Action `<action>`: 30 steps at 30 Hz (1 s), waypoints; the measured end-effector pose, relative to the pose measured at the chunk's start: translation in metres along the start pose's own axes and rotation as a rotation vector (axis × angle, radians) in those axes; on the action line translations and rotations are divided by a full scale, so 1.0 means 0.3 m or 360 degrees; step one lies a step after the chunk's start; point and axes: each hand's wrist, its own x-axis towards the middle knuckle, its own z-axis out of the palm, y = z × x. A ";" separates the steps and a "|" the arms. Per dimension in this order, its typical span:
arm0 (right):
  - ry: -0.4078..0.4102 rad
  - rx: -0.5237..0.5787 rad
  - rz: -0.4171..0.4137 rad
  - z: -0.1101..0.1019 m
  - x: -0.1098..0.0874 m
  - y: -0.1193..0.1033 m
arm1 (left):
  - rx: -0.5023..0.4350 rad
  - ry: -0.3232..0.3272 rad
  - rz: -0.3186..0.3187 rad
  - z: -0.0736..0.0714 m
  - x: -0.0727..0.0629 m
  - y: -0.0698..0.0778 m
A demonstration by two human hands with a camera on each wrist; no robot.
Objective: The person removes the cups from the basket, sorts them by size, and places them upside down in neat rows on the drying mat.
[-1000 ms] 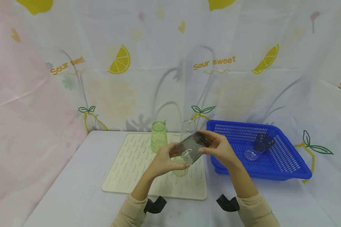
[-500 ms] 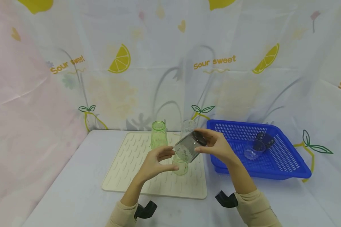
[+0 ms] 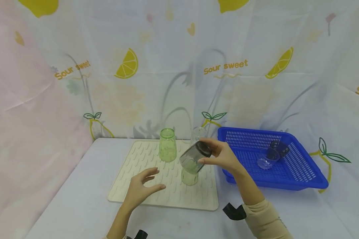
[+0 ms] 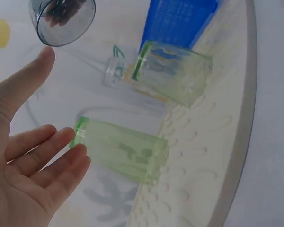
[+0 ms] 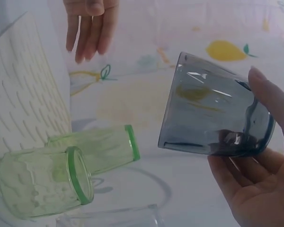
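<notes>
My right hand (image 3: 222,157) grips a smoky grey-blue drinking glass (image 3: 191,159) near its base, thumb on one side and fingers on the other. The glass is tilted, its mouth pointing down and left in the head view. My left hand (image 3: 140,187) holds nothing; its fingers and thumb are spread apart over the left part of a cream drying mat (image 3: 128,191). On the mat stand a tall green glass (image 3: 167,149) and a shorter pale green glass (image 3: 189,178), the latter partly hidden behind the grey glass. Behind my right hand, a clear glass (image 3: 198,132) is partly covered.
Right of the mat stands a blue perforated basket (image 3: 311,184). Inside it lie a clear glass cup (image 3: 267,159) and a dark, see-through piece (image 3: 279,147). A patterned cloth (image 3: 167,93) hangs right behind the white table (image 3: 86,172).
The left hand has let go of the grey glass and moved away, down and left. The right hand, still holding the glass, has shifted slightly left.
</notes>
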 end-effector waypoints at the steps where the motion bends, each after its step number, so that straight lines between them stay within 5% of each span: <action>1: 0.0000 -0.0003 0.0006 0.003 0.001 0.002 | 0.0056 0.0040 0.0006 -0.008 -0.010 -0.009; 8: -0.0013 -0.0037 0.0023 0.022 0.008 0.013 | 0.0360 0.0230 -0.0093 -0.062 -0.088 -0.060; 16: -0.0050 -0.0045 0.0028 0.042 0.008 0.017 | 0.0684 0.0243 -0.0296 -0.147 -0.159 -0.113; 20: -0.0053 -0.0036 0.0032 0.046 0.005 0.022 | 0.0851 0.0255 -0.0310 -0.192 -0.179 -0.148; 25: -0.0048 -0.0045 0.0032 0.050 0.008 0.030 | 0.0949 0.0168 -0.0396 -0.244 -0.194 -0.202; 30: -0.0036 -0.0047 0.0042 0.053 0.015 0.030 | 0.0951 0.0033 -0.0594 -0.279 -0.202 -0.234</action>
